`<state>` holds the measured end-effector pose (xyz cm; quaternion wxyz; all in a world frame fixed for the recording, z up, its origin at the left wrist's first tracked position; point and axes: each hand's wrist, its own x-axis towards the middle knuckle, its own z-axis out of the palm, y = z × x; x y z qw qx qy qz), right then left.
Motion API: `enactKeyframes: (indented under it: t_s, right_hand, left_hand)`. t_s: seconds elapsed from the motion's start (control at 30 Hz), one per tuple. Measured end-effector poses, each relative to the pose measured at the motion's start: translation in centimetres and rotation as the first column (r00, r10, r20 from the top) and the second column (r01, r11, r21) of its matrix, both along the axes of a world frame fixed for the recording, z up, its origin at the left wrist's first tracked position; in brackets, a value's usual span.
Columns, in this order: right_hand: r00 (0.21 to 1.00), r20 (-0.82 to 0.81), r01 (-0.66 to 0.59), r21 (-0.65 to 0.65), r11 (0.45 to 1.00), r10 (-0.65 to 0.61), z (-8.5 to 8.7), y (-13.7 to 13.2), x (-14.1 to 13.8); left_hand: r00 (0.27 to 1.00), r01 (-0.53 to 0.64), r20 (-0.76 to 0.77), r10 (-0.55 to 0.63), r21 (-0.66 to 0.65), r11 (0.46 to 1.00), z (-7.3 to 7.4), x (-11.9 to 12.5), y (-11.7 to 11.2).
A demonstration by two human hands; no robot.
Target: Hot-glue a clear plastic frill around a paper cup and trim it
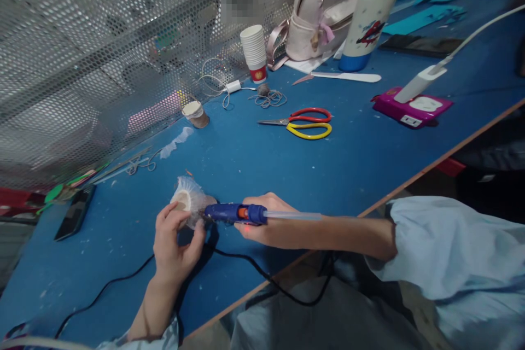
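My left hand (176,238) grips a small paper cup (184,201) lying tilted, with thin white ruffled material around its rim. In my right hand (266,224) is a blue hot glue gun (235,213), its nozzle against or very close to the cup's side. A clear glue stick (293,215) sticks out of the gun's back end. The nozzle tip and part of the cup are hidden behind the gun and fingers. The gun's black cord (254,265) runs under both hands and along the table's front.
Scissors (309,123) with red and yellow handles lie beyond my hands. Another small cup (196,114), stacked paper cups (253,52), a knife (346,76), a bottle (369,27) and a purple power socket (412,108) stand or lie farther back. A phone (76,213) lies left.
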<state>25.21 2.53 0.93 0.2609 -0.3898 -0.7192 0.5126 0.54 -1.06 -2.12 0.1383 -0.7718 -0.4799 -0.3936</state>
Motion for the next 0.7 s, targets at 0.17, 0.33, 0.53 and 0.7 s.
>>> enactKeyframes:
  t_s: [0.17,0.33,0.53,0.7]
  right_hand:
    - [1.000,0.009,-0.008,-0.007,1.000,0.008,0.18,0.02,-0.06]
    - [1.000,0.020,0.013,-0.021,1.000,-0.013,0.05,0.03,0.06]
    - [1.000,-0.015,-0.004,-0.001,1.000,0.004,0.07,-0.08,0.00]
    - [0.997,0.067,0.031,-0.048,0.998,-0.028,0.24,-0.02,-0.04]
  left_hand:
    - [1.000,-0.013,-0.013,0.013,0.003,1.000,0.11,0.03,0.04]
    - [1.000,-0.006,-0.014,0.006,0.003,1.000,0.07,-0.10,0.06]
    - [1.000,0.010,-0.021,-0.010,0.010,1.000,0.12,-0.05,0.10]
    - [0.999,0.016,-0.042,-0.015,0.025,1.000,0.48,0.30,0.06]
